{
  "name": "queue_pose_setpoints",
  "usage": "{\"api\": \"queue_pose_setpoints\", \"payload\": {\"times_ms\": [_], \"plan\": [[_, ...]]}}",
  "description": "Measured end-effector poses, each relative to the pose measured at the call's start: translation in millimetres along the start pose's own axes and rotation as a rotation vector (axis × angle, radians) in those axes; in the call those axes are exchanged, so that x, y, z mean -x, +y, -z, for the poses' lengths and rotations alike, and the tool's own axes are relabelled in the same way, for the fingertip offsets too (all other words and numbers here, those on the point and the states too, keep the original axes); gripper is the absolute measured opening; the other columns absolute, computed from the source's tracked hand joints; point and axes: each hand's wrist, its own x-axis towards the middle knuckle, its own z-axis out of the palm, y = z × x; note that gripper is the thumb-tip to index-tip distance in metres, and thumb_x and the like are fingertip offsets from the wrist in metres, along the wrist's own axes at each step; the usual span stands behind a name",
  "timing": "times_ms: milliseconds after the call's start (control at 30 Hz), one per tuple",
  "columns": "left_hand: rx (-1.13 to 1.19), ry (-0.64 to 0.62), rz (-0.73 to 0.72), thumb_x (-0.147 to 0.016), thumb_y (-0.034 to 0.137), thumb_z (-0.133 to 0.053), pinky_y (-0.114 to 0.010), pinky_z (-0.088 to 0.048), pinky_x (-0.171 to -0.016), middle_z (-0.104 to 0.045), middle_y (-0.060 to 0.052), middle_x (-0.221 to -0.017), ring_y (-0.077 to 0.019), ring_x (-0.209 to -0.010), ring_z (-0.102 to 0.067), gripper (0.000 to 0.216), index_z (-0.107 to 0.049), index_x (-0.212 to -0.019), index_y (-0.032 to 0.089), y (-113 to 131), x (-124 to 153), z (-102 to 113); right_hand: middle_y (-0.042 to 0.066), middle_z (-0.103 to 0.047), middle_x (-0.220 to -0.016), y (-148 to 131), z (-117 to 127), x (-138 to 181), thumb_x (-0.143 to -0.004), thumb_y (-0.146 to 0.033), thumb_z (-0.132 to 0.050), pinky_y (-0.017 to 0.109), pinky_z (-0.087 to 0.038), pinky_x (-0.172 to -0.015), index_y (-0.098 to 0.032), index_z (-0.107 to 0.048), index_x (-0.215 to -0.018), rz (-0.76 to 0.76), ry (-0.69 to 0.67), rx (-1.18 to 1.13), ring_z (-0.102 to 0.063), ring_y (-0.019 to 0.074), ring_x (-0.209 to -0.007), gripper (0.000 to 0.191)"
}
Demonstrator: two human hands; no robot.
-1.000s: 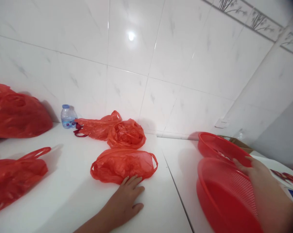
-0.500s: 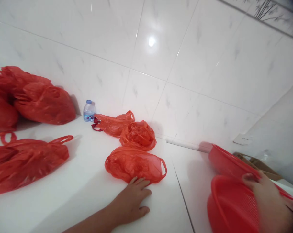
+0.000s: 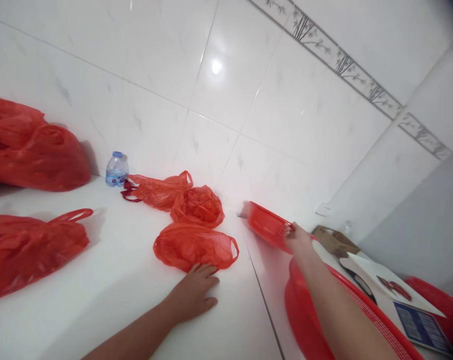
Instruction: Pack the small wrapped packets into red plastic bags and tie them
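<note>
My left hand (image 3: 194,292) lies with its fingers stretched out, their tips touching the near edge of a red plastic bag (image 3: 184,245) on the white surface. Behind that bag sit a crumpled red bag (image 3: 199,206) and a flatter red bag (image 3: 160,191) with a looped handle. On the right, my right hand (image 3: 298,239) grips the rim of a red plastic basket (image 3: 266,224) with small holes, close to the wall. A larger red basket (image 3: 305,312) stands nearer to me, partly hidden under my right forearm.
A small water bottle (image 3: 116,171) stands by the tiled wall. Full red bags (image 3: 42,155) and another red bag (image 3: 31,250) lie on the left. Beyond the baskets are a cardboard box (image 3: 335,240) and a blue printed sheet (image 3: 423,325). A seam (image 3: 262,295) crosses the surface.
My right hand has moved away from me toward the wall, carrying the rear red basket apart from the larger one. My left hand stays at the bag. The view has swung right.
</note>
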Motion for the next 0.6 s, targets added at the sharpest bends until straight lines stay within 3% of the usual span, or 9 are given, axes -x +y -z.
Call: {"api": "queue_pose_setpoints", "payload": {"times_ms": [100,300,433,600], "plan": [[-0.012,0.018,-0.025,-0.076,0.028,-0.058,-0.049,-0.023,-0.109,-0.052,-0.007,-0.133,-0.0275,-0.126,-0.042,0.034,-0.059,-0.109,0.024,-2.9,0.6,-1.9,-0.004,-0.052,-0.052,19.8,-14.3,29.0,-0.093,-0.016,-0.038,0.01,-0.032,-0.033,-0.016,-0.048,-0.071,-0.076,0.0,-0.003,-0.044,0.0027,-0.037,0.024],[-0.06,0.084,-0.046,-0.076,0.028,-0.058,-0.045,-0.028,-0.104,-0.057,-0.007,-0.124,-0.0254,-0.115,-0.049,0.03,-0.06,-0.105,0.023,-4.6,3.2,-1.8,0.002,-0.065,-0.065,57.3,-12.2,92.6,-0.089,-0.02,-0.05,0.013,-0.04,-0.038,-0.016,-0.054,-0.074,-0.194,-0.105,0.027,-0.057,0.0065,-0.048,0.016],[-0.136,0.091,-0.019,-0.079,0.028,-0.055,-0.043,-0.036,-0.094,-0.061,-0.007,-0.115,-0.0255,-0.106,-0.053,0.023,-0.062,-0.1,0.022,-5.2,7.2,5.2,0.003,-0.067,-0.076,68.2,14.9,128.2,-0.082,-0.024,-0.061,0.014,-0.041,-0.042,-0.015,-0.059,-0.085,-0.327,-0.239,0.151,-0.058,0.0064,-0.05,0.009],[-0.207,0.083,0.002,-0.085,0.022,-0.044,-0.04,-0.039,-0.082,-0.064,-0.006,-0.095,-0.0229,-0.09,-0.056,0.019,-0.062,-0.09,0.021,-6.5,12.2,14.3,0.0,-0.065,-0.082,73.2,71.5,180.6,-0.075,-0.034,-0.07,0.015,-0.038,-0.046,-0.019,-0.058,-0.101,-0.296,-0.413,0.296,-0.057,0.0063,-0.055,0.032]]}}
